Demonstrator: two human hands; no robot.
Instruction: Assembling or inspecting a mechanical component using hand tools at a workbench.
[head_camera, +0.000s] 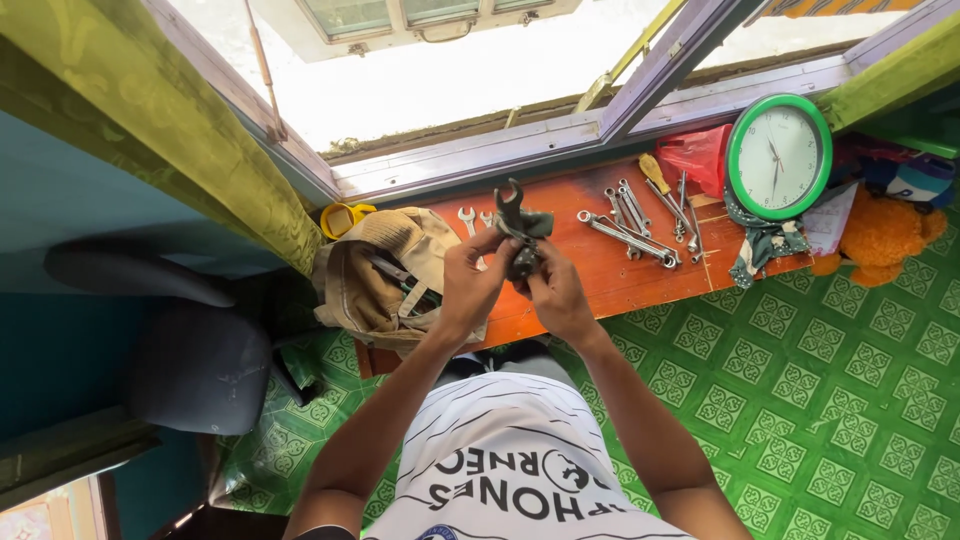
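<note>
- Slumping at the near-left end of the orange wooden bench (600, 275), a tan canvas tool bag (385, 275) lay with its mouth open, and dark tool handles (395, 272) showed inside it; what kinds they were could not be told.
- A small yellow container (343, 217) sat just behind the bag, against the window frame (500, 150); its contents were hidden.
- The left hand (470, 285) was curled shut, its fingers (490, 245) pinching a dark green rag (530, 235) wrapped about a dark spanner (512, 203).
- The right hand (557, 292) was likewise closed on the lower end of the same rag and tool, thumb pressed to the cloth.
- The spanner was held upright above the bench, between bag and loose tools, its forked open end poking up out of the rag.
- Two small spanners (473, 220) lay on the bench just behind the hands.
- Further right, a cluster of bright spanners (630, 225) and a yellow-handled screwdriver (655, 175) lay spread on the wood.
- A green-rimmed wall clock (779, 156) leaned by a red plastic bag (697, 155), with an orange plush toy (880, 235) beyond.
</note>
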